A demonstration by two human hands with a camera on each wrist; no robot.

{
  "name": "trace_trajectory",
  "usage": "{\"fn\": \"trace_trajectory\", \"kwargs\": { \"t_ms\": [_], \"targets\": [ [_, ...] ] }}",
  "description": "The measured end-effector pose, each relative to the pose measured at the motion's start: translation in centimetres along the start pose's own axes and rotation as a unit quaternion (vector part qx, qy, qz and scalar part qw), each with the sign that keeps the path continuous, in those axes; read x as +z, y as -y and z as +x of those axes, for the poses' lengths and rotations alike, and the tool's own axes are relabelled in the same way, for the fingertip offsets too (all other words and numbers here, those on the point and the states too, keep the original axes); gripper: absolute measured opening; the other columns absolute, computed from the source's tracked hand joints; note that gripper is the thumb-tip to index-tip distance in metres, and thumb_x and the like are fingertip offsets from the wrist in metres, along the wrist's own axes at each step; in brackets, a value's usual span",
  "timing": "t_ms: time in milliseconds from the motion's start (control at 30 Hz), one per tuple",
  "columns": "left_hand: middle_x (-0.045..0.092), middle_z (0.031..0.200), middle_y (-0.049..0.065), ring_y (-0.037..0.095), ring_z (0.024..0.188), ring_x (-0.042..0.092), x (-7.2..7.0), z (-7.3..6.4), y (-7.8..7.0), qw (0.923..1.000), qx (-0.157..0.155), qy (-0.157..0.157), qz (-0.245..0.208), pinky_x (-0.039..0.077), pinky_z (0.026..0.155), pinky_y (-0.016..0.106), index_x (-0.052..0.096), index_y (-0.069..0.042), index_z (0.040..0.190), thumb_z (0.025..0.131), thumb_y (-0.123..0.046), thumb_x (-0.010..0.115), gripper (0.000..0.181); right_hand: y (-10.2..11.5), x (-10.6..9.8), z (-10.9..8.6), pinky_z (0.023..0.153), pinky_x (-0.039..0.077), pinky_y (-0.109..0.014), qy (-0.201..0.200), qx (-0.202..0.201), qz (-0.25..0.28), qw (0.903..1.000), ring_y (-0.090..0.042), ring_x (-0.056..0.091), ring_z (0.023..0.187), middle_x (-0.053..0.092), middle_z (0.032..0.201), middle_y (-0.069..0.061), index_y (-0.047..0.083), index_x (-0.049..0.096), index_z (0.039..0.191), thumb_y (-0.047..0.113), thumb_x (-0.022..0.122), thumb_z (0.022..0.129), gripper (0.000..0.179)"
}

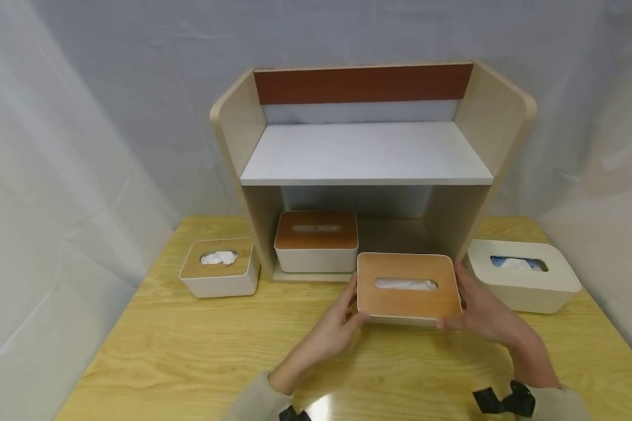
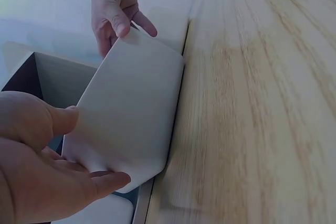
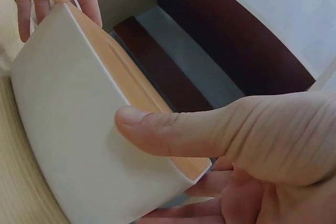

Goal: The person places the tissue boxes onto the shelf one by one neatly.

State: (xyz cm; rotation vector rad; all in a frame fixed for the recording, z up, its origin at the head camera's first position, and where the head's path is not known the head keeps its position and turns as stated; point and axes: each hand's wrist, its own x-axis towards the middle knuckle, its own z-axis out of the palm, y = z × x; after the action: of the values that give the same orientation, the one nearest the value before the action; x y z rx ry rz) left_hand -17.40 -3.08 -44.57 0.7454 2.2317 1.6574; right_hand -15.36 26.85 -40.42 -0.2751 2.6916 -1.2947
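your left hand [image 1: 326, 330] and right hand [image 1: 488, 310] curl round opposite ends of orange-topped box [image 1: 408, 304], at shelf's [image 1: 366, 153] front right; leftward drift could knock brown-topped box [image 1: 316, 258] inside shelf.

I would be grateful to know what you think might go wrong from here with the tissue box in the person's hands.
Two risks, perhaps. The held tissue box is close to the box in the lower compartment, so sliding it inward could knock that one. The right hand holds the end near the shelf's right side panel and the cream-topped box, so its knuckles might catch on either.
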Motion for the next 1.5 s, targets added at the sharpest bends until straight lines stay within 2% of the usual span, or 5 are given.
{"fn": "trace_trajectory", "kwargs": {
  "t_ms": [333,700,933,1167,1500],
  "targets": [
    [0.012,0.164,0.018,0.040,0.144,0.030,-0.42,0.51,0.66,1.0000,0.005,-0.004,-0.002,0.040,0.108,0.047,0.006,-0.009,0.160,0.104,-0.014,0.050,0.072,-0.21,0.40,0.42,0.105,0.031,-0.067,-0.012,0.014,0.035,0.9992,-0.054,0.019,0.143,0.012,0.158,-0.035,-0.010,0.005,0.154,0.022,0.091,0.072,0.123],
    [0.015,0.163,0.019,0.042,0.140,0.037,-0.58,0.77,0.50,0.9998,0.002,-0.016,0.009,0.041,0.108,0.050,0.009,-0.007,0.160,0.105,-0.016,0.050,0.070,-0.15,0.40,0.71,0.103,0.035,-0.068,-0.020,0.021,0.023,0.9993,-0.053,0.025,0.141,0.016,0.157,-0.035,-0.008,0.009,0.155,0.025,0.090,0.073,0.120],
    [0.038,0.142,0.031,0.043,0.124,0.050,-0.67,0.84,0.57,0.9993,-0.005,-0.037,0.006,0.046,0.104,0.049,0.019,-0.005,0.159,0.101,-0.015,0.057,0.069,-0.33,0.35,0.59,0.101,0.039,-0.066,-0.019,0.009,0.028,0.9994,-0.055,0.031,0.137,0.020,0.156,-0.036,-0.008,0.010,0.155,0.025,0.089,0.075,0.117],
    [0.048,0.140,0.024,0.039,0.122,0.055,-0.38,0.71,0.27,0.9983,-0.020,-0.053,-0.010,0.050,0.100,0.041,0.036,0.002,0.145,0.100,-0.014,0.059,0.053,0.00,0.44,0.03,0.077,0.058,-0.044,0.001,0.039,0.044,0.9983,-0.040,0.064,0.106,0.051,0.129,-0.040,-0.012,0.004,0.153,0.025,0.085,0.080,0.115],
    [0.040,0.145,0.032,0.047,0.131,0.046,-0.13,0.56,0.37,0.9978,0.020,-0.043,-0.046,0.044,0.106,0.047,0.034,0.010,0.139,0.099,0.000,0.054,0.046,0.21,0.25,-0.07,0.060,0.056,-0.042,0.010,0.094,0.068,0.9931,-0.028,0.066,0.093,0.062,0.117,-0.033,-0.008,-0.001,0.155,0.032,0.080,0.085,0.114]
  ]
}}
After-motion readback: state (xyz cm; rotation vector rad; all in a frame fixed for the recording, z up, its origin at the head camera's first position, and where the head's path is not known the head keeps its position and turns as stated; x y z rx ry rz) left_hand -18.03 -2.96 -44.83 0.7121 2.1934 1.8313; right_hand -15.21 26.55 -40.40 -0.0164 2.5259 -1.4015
